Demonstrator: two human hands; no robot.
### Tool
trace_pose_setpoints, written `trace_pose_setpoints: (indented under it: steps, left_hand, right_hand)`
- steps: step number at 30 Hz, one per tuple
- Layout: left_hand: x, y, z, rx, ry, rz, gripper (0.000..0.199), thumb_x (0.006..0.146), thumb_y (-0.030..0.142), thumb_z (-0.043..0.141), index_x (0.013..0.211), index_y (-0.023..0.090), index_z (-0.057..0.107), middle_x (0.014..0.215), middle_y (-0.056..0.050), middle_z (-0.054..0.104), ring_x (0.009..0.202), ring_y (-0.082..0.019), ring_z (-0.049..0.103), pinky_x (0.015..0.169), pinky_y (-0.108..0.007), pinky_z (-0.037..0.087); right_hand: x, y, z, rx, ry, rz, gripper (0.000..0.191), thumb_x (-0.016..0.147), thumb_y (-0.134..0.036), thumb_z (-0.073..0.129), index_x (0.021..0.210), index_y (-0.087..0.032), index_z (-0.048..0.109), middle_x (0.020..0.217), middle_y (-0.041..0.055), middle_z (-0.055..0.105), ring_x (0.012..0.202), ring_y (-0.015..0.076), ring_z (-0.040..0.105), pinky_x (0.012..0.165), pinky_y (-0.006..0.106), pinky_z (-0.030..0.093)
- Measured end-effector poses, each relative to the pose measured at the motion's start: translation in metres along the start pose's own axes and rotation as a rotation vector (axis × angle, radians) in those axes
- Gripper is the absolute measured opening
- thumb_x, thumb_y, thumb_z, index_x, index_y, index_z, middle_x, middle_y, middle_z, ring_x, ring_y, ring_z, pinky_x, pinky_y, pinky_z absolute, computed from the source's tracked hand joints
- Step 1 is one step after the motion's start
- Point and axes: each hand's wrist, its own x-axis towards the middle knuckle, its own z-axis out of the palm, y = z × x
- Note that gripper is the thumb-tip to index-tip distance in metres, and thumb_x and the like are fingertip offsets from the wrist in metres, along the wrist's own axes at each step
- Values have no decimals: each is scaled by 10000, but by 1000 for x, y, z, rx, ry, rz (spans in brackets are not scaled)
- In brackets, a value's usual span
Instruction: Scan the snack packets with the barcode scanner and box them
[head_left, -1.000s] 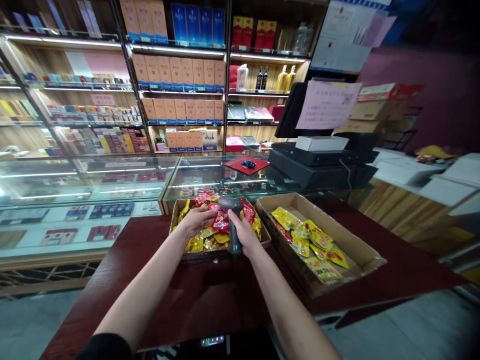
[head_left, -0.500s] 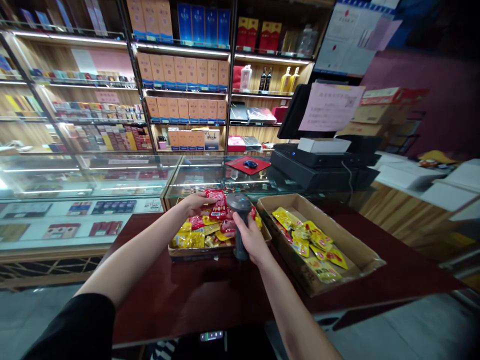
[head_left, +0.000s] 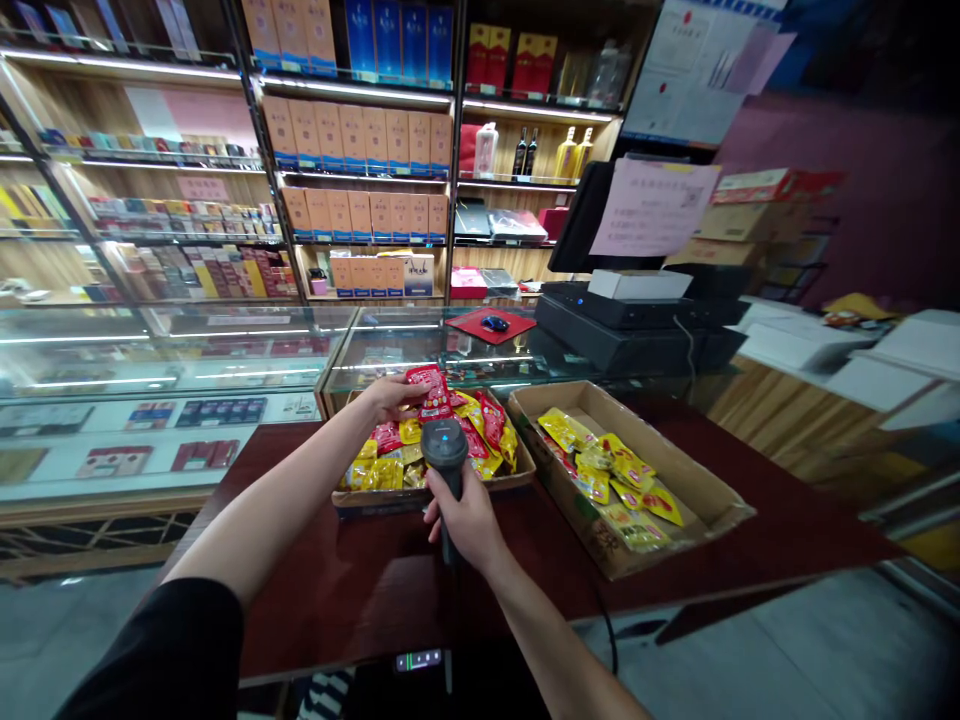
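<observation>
One red packet (head_left: 431,388) pinched between fingers of left hand (head_left: 391,397), over far edge of left box (head_left: 375,502); one scanner (head_left: 444,445) in wrapped fingers of right hand (head_left: 472,518), shifted leftward and toward near edge of tabletop (head_left: 360,590) since half a second earlier.

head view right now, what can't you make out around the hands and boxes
Head view: small print on the shiny red plastic packet in the left hand, too small to read.
Head view: front of the dark grey handheld scanner, facing away; the right hand covers part of its handle.
Head view: floor of the left brown cardboard box, hidden by packets.
Head view: black fabric sleeve, cut off by the bottom edge.
</observation>
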Motion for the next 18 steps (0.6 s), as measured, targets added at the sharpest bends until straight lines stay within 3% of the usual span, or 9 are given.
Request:
trace_pose_setpoints:
  steps: [18]
  left_hand:
    - [-9, 7, 1, 38, 5, 12, 360, 522, 166, 867, 799, 168, 637, 761, -14, 692, 690, -139, 644, 680, -310, 543]
  right_hand:
    - [-1, -2, 8, 113, -55, 2, 415, 797, -546, 573, 997, -197, 472, 506, -81, 557, 296, 91, 473, 287, 208, 445]
